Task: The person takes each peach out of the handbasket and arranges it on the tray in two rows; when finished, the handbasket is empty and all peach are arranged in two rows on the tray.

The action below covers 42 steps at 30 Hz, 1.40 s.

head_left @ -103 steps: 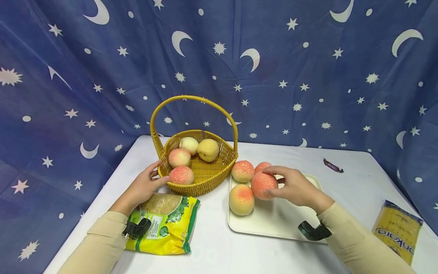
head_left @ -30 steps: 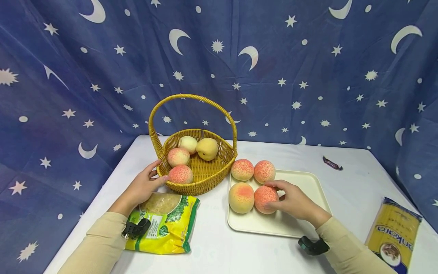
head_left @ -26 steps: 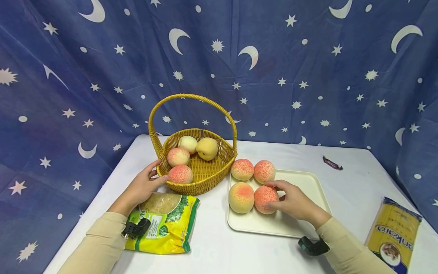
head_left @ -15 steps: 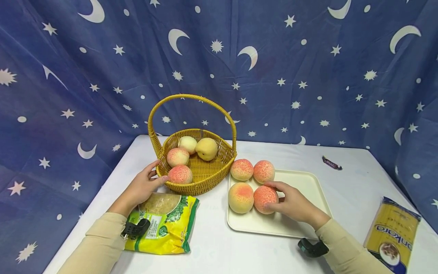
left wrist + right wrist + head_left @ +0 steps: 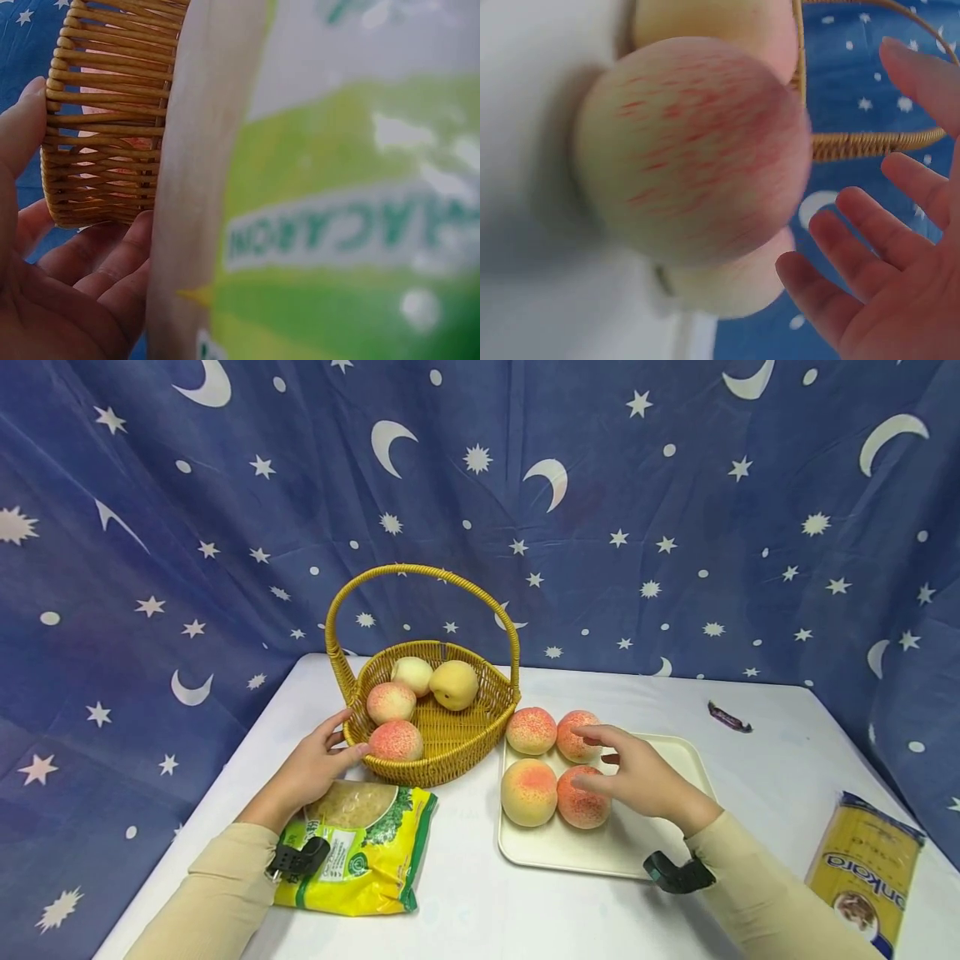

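My left hand [image 5: 315, 764] holds the left end of a wicker basket [image 5: 442, 768], thumb at the rim and fingers round the outside, also seen in the left wrist view. Inside the basket lie two pinkish peaches [image 5: 396, 742] and two pale yellow fruits [image 5: 454, 686]. My right hand [image 5: 641, 772] hovers with spread fingers above the front right peach [image 5: 584, 797] on a cream tray [image 5: 645, 852]; it holds nothing. Beside that peach sits a yellower peach [image 5: 528, 792]. Behind them are two more peaches [image 5: 532, 731]. In the right wrist view, a peach [image 5: 694, 150] stands apart from the fingers.
A yellow-green food bag [image 5: 367, 860] lies under my left forearm, in front of the basket. A yellow pasta packet [image 5: 866, 872] is at the right edge, and a small purple-wrapped candy [image 5: 729, 717] lies at the back right. A blue starry curtain [image 5: 600, 593] hangs behind.
My right hand has set its peach down on the tray at the front right, let go and lifted away up and back. My left hand has stayed at the basket.
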Available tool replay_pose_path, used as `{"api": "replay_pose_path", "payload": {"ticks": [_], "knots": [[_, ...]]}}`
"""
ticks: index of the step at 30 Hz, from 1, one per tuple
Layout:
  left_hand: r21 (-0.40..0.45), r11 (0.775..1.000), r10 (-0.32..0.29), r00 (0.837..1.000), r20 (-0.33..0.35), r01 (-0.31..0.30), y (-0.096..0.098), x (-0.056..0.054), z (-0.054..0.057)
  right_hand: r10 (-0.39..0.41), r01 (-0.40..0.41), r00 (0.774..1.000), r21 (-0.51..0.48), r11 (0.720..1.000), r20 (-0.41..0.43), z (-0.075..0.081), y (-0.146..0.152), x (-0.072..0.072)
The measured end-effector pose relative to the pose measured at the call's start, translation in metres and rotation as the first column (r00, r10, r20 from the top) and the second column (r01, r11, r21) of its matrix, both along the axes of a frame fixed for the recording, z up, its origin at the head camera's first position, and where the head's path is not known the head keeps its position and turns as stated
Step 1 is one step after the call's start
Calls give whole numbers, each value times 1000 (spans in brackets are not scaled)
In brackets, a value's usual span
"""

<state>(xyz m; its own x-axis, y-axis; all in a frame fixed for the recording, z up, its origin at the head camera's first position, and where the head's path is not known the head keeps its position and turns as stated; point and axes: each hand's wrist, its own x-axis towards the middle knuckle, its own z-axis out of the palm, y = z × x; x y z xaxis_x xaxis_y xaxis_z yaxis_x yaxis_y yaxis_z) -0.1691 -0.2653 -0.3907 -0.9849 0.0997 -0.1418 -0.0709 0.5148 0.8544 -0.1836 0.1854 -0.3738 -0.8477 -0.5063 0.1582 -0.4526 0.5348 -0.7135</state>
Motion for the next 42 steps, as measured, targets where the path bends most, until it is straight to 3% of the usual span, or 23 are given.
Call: {"api": "replay_pose_path", "payload": {"ticks": [8, 13, 22, 28, 32, 42], "knots": [[5, 1000, -4, 1000, -4, 4, 0, 0, 1, 71, -67, 997, 88, 994, -39, 37, -42, -17], [4, 1000, -3, 1000, 8, 3, 1, 1, 2, 98, -93, 995, 130, 987, -36, 47, -76, -28], [-1, 1000, 3, 1000, 17, -3, 1, 1, 1, 148, -138, 988, 182, 974, -40, 32, -128, -48], [-4, 1000, 2, 1000, 4, -2, 1, 1, 3, 116, -116, 993, 174, 978, 12, 28, -154, -54], [3, 1000, 3, 1000, 2, -3, -1, 0, 3, 159, -157, 987, 164, 974, 3, 24, -174, -57], [23, 1000, 2, 1000, 6, -2, -2, -1, -1, 186, -192, 981, 293, 937, 46, 10, -206, -61]]}}
